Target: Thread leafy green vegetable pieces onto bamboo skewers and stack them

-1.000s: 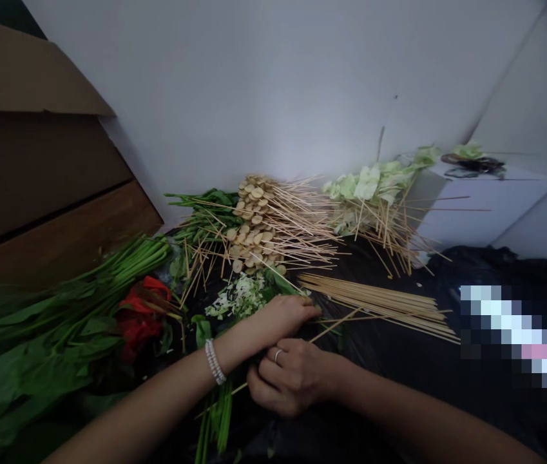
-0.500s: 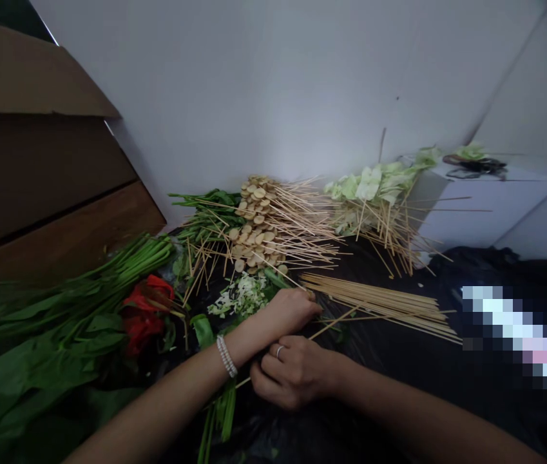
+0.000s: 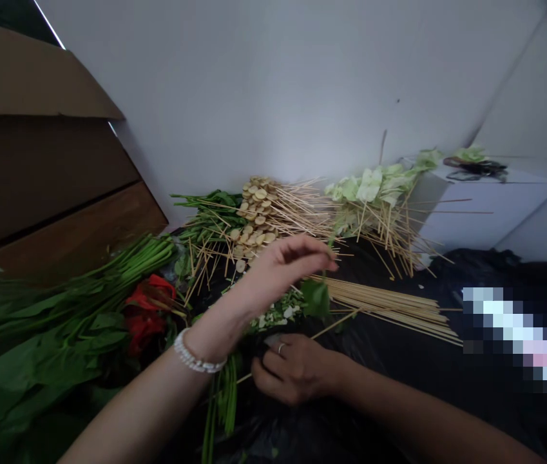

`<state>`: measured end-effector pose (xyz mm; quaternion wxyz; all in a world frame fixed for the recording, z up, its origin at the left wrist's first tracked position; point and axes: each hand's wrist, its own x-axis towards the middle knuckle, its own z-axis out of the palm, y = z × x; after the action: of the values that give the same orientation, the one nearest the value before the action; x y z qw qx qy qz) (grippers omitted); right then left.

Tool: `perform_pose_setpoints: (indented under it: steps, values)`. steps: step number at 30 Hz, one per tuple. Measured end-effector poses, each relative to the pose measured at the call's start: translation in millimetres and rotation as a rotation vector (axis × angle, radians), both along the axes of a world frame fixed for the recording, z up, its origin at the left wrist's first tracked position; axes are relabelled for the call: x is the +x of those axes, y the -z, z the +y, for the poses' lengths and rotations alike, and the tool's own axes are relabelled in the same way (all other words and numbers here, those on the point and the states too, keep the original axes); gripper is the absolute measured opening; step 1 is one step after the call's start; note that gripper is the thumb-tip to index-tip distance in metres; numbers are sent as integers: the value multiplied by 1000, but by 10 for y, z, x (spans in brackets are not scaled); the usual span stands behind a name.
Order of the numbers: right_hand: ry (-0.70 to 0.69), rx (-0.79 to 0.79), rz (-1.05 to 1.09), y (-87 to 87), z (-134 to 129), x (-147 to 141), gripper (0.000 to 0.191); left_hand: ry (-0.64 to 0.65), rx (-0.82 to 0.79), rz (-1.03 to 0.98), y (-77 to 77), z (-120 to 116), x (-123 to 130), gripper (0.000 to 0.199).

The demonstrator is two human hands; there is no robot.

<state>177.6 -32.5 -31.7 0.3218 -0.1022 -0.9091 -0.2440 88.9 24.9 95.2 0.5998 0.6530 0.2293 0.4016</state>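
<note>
My left hand (image 3: pixel 287 267), with a beaded bracelet at the wrist, is raised over the pile of chopped greens (image 3: pixel 280 310). It pinches a leafy green (image 3: pixel 316 298) whose leaf hangs below the fingertips. Lower down, my right hand (image 3: pixel 295 368), with a ring on one finger, is closed around a bamboo skewer (image 3: pixel 334 323) lying slantwise through the grip. Beneath my left forearm, long green stems (image 3: pixel 225 399) lie on the black plastic sheet (image 3: pixel 374 374). Just beyond my hands is a bundle of bare skewers (image 3: pixel 393 306).
Skewered pale round slices (image 3: pixel 258 200) and skewered greens (image 3: pixel 210 209) are stacked against the white wall (image 3: pixel 254 84). Skewered cabbage-like leaves (image 3: pixel 374 183) lie farther right. On the left are a big leafy bunch (image 3: pixel 60 328), a red item (image 3: pixel 150 316) and a cardboard box (image 3: pixel 36 167).
My left hand has risen away from beside my right hand, and a leafy green now shows in its fingers. The right hand stays in place on its skewer.
</note>
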Motion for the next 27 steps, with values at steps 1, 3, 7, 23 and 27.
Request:
perform_pose_setpoints:
  steps: [1,3,7,23,27]
  values:
    - [4,-10,-1,-12,2,12,14,-46,-19,-75,-116,8,-113,12]
    - [29,-39,10,-48,14,55,17,-146,-15,-194,-293,57,-365,16]
    - [91,-91,102,-120,86,185,22,-416,45,-322,-234,228,-811,15]
    - [410,-465,481,-124,317,259,22,-555,-320,-174,1000,275,-933,31]
    - [465,-535,486,-92,334,277,21,-529,-307,-207,1005,262,-934,28]
